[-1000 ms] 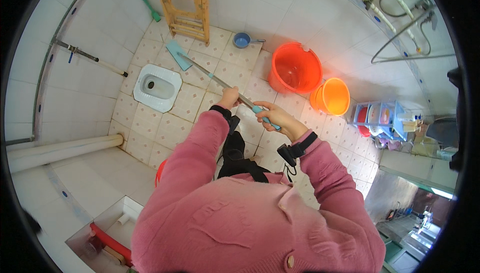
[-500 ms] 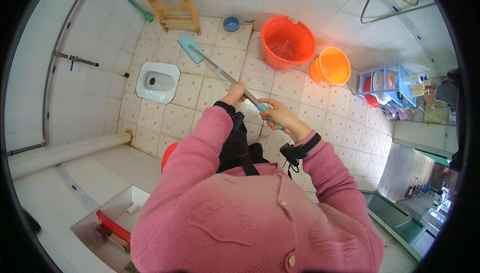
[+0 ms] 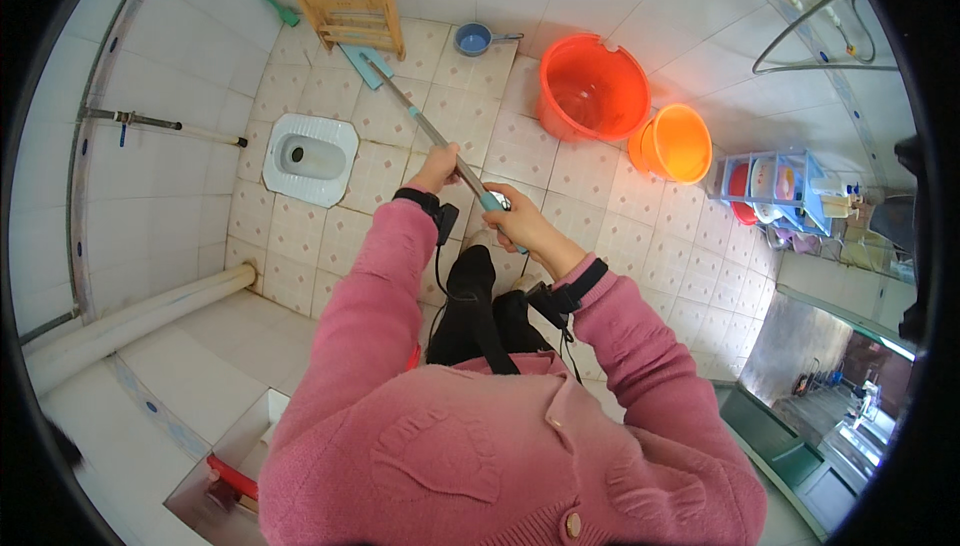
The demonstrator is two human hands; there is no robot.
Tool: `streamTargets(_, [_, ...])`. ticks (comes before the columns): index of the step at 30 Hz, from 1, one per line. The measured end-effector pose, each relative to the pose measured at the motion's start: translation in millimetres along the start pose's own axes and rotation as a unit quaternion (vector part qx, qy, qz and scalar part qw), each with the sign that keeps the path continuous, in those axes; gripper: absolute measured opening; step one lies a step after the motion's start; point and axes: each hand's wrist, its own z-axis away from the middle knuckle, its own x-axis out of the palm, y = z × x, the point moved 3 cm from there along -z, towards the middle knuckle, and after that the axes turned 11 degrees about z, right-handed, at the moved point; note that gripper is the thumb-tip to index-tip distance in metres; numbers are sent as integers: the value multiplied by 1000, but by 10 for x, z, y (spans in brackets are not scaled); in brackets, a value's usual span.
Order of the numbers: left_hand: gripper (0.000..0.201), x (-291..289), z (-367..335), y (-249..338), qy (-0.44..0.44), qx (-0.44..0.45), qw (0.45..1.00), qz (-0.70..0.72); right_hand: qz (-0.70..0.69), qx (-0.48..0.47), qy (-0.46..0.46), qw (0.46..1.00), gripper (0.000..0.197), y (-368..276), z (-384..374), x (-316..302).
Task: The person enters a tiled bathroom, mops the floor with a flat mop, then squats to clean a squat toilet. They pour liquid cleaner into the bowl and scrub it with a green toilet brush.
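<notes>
A flat mop (image 3: 432, 132) with a grey pole and pale blue grip slants across the tiled floor, held in both my hands. My left hand (image 3: 436, 168) wraps around the middle of the pole. Lower down, my right hand (image 3: 522, 221) is closed on the blue grip near its end. The light blue mop head (image 3: 367, 67) lies on the floor, its far edge by the foot of a wooden ladder (image 3: 350, 6). A white squat toilet (image 3: 311, 160) is set in the floor to the left of the pole.
A blue dipper (image 3: 473, 40) rests by the far wall. To its right stand a large red bucket (image 3: 592, 88) and an orange bucket (image 3: 677, 144). A blue rack (image 3: 770, 186) with basins is at the right. A green brush (image 3: 271, 1) leans at the far left; a white pipe (image 3: 150, 318) runs along the left wall.
The mop head has slid farther away and slightly left, up to the ladder's foot. Both my hands have moved left with the pole, and a dark-trousered leg shows more below them.
</notes>
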Motion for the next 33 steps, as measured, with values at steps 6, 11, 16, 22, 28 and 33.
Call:
streamTargets(6, [31, -292, -381, 183, 13, -14, 999, -47, -21, -4, -2, 1000, 56, -136, -430, 141])
streamTargets(11, [30, -372, -569, 305, 29, 21, 999, 2, -37, 0, -2, 999, 56, -239, -600, 142])
streamTargets(16, [25, -298, -485, 276, 37, 24, 999, -19, -53, 5, -11, 999, 57, -176, -481, 88])
streamTargets(22, [22, 8, -123, 179, 49, 24, 997, -63, -88, 14, -42, 995, 60, -35, 113, -116])
streamTargets(28, [27, 601, 293, -289, 55, -14, 998, -28, -77, 21, -50, 996, 59, 174, 903, -481])
streamTargets(33, [30, 1133, 626, -633, -41, -61, 996, -59, -48, 16, -36, 998, 58, 487, 1462, -837])
